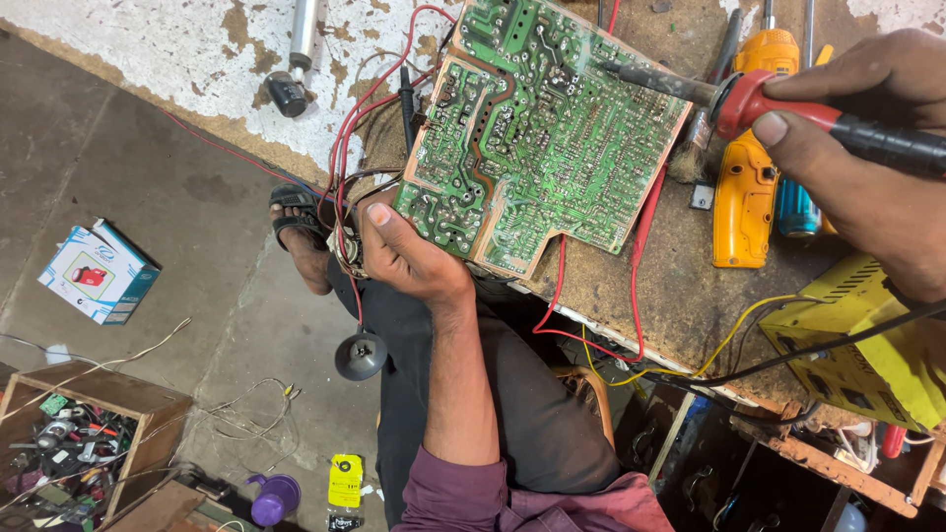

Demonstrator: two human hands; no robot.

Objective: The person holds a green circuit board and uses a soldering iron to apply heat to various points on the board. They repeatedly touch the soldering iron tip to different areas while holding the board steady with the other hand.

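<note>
My left hand [406, 258] grips the near corner of a large green circuit board [537, 133], holding it solder side up over the edge of a worn workbench [690, 286]. A soldering iron [778, 108] with a red collar and black handle is in my right hand [872, 148]. Its dark tip rests on the upper right part of the board, where a wisp of smoke rises. Red wires [355, 128] trail from the board's left edge.
A yellow multimeter [749, 187] and a yellow metal box [867, 340] lie on the bench to the right. On the floor sit a blue and white carton [99, 273], a wooden box of parts [89, 443], a small speaker [361, 356] and a purple bottle [276, 498].
</note>
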